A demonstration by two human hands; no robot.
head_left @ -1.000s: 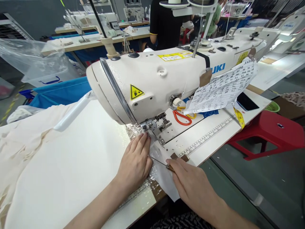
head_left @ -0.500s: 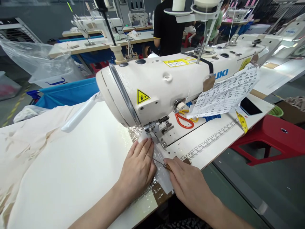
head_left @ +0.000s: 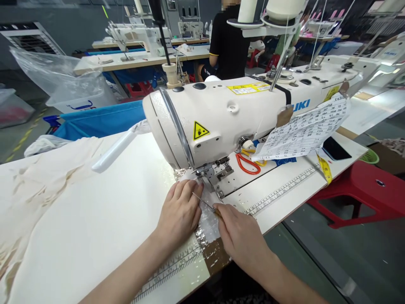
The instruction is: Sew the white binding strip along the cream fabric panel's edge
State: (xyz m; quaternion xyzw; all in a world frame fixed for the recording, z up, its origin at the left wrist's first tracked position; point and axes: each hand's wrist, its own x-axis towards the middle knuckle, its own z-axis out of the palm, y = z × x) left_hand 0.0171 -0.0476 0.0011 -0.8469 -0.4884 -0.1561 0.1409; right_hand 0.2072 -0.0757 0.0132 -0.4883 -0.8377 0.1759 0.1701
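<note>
My left hand (head_left: 182, 207) lies palm down on a strip of thin white fabric (head_left: 209, 223), its fingertips just in front of the presser foot. The fingers are close together, slightly bent, and partly hide the fabric. In my right hand (head_left: 238, 230) is an awl (head_left: 203, 201) with a thin metal shaft and a brownish handle. The awl's tip reaches over the fabric, next to my left fingers. Above stands the white sewing machine (head_left: 218, 114); its needle area (head_left: 210, 169) is too small to make out clearly.
Orange-handled scissors (head_left: 248, 164) lie right of the needle area. A written paper sheet (head_left: 303, 126) hangs on the machine. A phone (head_left: 336, 148), a yellow tape measure (head_left: 325, 169) and a red stool (head_left: 357, 190) are at right. Cream cloth (head_left: 34, 181) covers the table's left.
The fabric strip has slid forward toward the presser foot, with both hands moving slightly forward. The view has shifted, so the machine appears farther right.
</note>
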